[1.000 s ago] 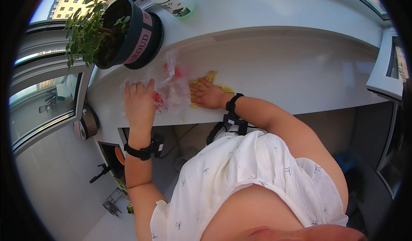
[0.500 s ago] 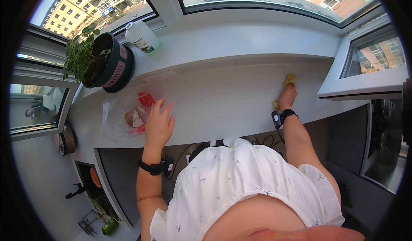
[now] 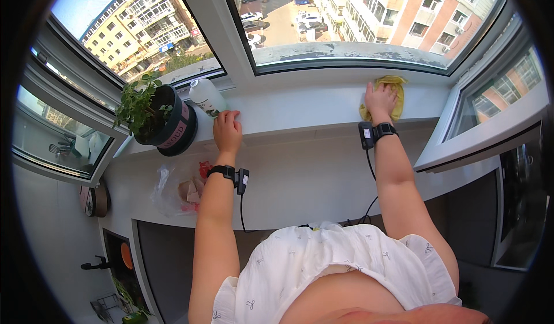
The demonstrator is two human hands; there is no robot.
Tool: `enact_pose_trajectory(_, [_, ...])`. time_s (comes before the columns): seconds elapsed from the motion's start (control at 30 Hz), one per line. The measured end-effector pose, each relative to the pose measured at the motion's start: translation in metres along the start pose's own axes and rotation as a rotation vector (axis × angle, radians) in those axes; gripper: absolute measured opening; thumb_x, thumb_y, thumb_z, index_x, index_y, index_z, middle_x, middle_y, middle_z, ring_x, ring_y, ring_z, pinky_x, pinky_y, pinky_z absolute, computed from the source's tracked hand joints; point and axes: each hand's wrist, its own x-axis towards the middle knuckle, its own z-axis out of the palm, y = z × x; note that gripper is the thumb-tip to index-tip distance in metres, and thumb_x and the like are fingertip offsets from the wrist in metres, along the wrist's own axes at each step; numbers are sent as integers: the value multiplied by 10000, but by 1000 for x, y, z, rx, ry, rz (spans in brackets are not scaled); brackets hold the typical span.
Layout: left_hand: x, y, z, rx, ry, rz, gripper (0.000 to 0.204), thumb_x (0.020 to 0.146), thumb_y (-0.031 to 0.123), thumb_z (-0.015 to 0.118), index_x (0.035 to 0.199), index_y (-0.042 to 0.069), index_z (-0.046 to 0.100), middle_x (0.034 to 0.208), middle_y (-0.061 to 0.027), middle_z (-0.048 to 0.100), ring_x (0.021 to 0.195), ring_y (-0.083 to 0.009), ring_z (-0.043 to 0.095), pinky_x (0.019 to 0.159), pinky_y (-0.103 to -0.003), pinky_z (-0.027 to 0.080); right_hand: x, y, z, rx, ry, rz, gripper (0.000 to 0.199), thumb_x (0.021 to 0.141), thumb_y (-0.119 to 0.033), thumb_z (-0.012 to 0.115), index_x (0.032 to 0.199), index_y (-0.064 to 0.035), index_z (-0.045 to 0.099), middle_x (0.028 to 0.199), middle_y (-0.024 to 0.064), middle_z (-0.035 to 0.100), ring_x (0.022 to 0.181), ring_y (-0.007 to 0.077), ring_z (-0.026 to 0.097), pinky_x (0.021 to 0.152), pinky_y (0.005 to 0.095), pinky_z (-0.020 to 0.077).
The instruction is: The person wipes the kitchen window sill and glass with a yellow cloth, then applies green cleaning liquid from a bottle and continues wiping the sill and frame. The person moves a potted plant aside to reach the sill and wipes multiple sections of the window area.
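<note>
My right hand (image 3: 381,102) presses on a yellow cloth (image 3: 397,93) spread on the white windowsill, its fingers reaching over the fabric. At the sill's front edge, my left hand (image 3: 227,130) rests with its fingers slightly bent and nothing visible in them. Just beyond its fingertips stands a white bottle (image 3: 205,96) with a dark print and a greenish base; whether they touch is hard to tell. To the bottle's left is a dark plant pot (image 3: 173,122) with a pink band and a leafy green plant (image 3: 140,107).
Below the sill, a clear plastic bag (image 3: 167,194) with red and beige contents lies on the white counter (image 3: 300,180). Open window sashes (image 3: 485,116) swing inward at the right and left. Cables hang from both wrist straps. A round dark box (image 3: 95,200) sits at the far left.
My right hand has moved from the counter up onto the sill with the cloth, now spread wider. My left hand has left the plastic bag for the sill's edge by the bottle.
</note>
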Motion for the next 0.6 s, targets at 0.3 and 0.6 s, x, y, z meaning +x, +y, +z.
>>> enact_pose_trajectory(0.3, [-10, -2, 8, 1, 114, 56, 291, 784, 0, 585, 1013, 158, 671, 1073, -54, 617, 1014, -310, 577, 887, -419, 478, -183, -213, 49, 374, -176, -1037, 530, 993, -433, 483, 1380, -81, 562, 1492, 160, 484, 1462, 403, 312, 1206, 554, 184])
enact_pose_trajectory(0.6, [-9, 0, 10, -36, 147, 77, 250, 771, -10, 574, 962, 134, 648, 1032, -56, 629, 992, -320, 584, 864, -426, 485, 0, 47, 6, -123, 45, -110, 561, 1001, -451, 407, 1492, -185, 457, 1589, 126, 364, 1492, 349, 269, 1203, 580, 174])
